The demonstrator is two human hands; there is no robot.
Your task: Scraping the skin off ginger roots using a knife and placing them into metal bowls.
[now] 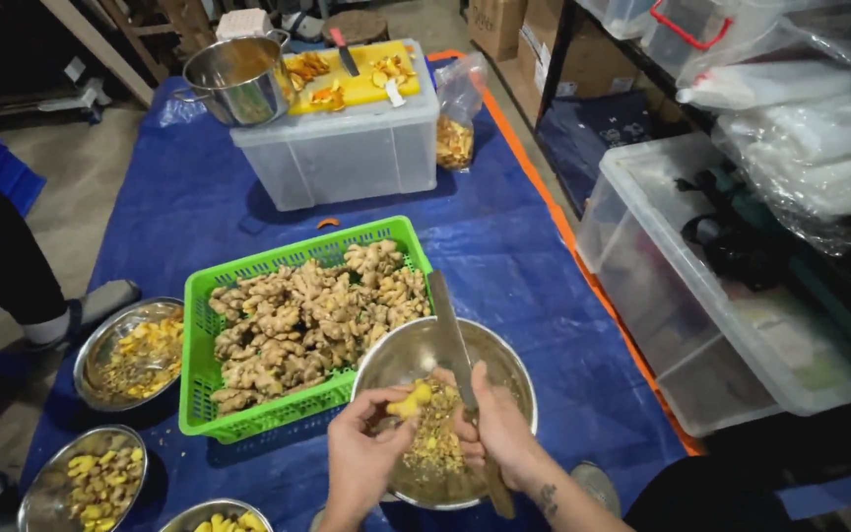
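Note:
My left hand (364, 455) pinches a small yellow peeled ginger piece (412, 399) over a steel bowl (504, 357) that holds peel scraps. My right hand (496, 430) grips a long knife (450, 335) with a wooden handle; its blade points up and away, past the bowl's rim. Both hands hover above the bowl's middle. Just left of the bowl stands a green plastic basket (199, 394) heaped with raw ginger roots (307, 320).
Steel bowls of peeled pieces (135, 353) (86, 483) lie at the left on a blue tarp (504, 236). Behind stands a clear lidded bin (342, 148) with a yellow cutting board (366, 89) and steel pot (238, 79). Clear storage bins (682, 286) line the right. Another person's leg (2, 256) is at left.

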